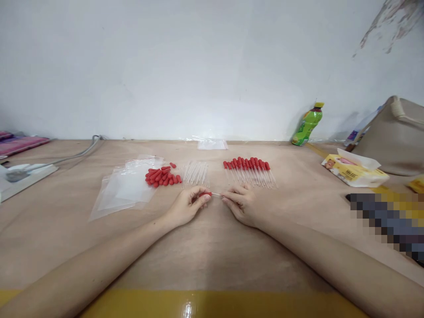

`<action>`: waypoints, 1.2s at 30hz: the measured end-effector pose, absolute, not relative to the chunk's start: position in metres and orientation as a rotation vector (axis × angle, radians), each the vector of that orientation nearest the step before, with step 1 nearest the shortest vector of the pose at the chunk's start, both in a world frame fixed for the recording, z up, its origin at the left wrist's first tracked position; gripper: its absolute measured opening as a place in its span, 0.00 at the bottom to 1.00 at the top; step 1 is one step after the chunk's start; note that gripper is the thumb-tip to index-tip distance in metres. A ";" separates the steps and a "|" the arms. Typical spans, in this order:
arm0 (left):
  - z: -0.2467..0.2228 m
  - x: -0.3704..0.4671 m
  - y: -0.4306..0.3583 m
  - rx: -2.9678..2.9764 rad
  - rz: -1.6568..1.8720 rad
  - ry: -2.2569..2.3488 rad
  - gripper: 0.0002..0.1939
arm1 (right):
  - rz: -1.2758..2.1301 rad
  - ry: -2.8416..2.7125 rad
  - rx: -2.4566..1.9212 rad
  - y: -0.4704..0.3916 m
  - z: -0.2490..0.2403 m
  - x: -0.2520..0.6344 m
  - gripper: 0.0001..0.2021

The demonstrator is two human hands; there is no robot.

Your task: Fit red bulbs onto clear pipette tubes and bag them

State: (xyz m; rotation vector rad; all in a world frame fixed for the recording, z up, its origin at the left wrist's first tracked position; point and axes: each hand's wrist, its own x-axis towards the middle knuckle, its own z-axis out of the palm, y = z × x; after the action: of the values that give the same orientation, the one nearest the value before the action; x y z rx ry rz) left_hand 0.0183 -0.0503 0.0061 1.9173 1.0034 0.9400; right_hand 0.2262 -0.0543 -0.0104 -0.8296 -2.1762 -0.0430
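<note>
Just on my side of the bare clear tubes (196, 173), my left hand (189, 204) pinched a red bulb (206, 194) between thumb and fingers. My right hand (241, 204) pinched a slim tube (216, 194), which ran across to the bulb. Left of the bare tubes lay the loose red bulbs (160, 177), beside and partly over the plastic bags (132, 187); right of them lay the red-capped tubes (251, 170). Well to their right, a green bottle (308, 126) leaned on the wall (205, 66).
</note>
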 end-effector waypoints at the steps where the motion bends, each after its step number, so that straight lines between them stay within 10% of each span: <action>1: 0.007 0.018 -0.050 1.930 0.927 1.013 0.12 | -0.039 -2.197 -0.818 -0.054 -0.010 0.226 0.10; 36: 0.002 0.013 -0.054 2.305 0.960 1.050 0.09 | -0.187 -2.285 -0.713 -0.054 -0.006 0.226 0.11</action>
State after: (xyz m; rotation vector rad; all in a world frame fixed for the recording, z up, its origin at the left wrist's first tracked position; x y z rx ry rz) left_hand 0.0126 -0.0542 0.0017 2.3053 1.0499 0.9601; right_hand 0.2265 -0.0543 -0.0064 -0.7129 -2.2847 -0.1870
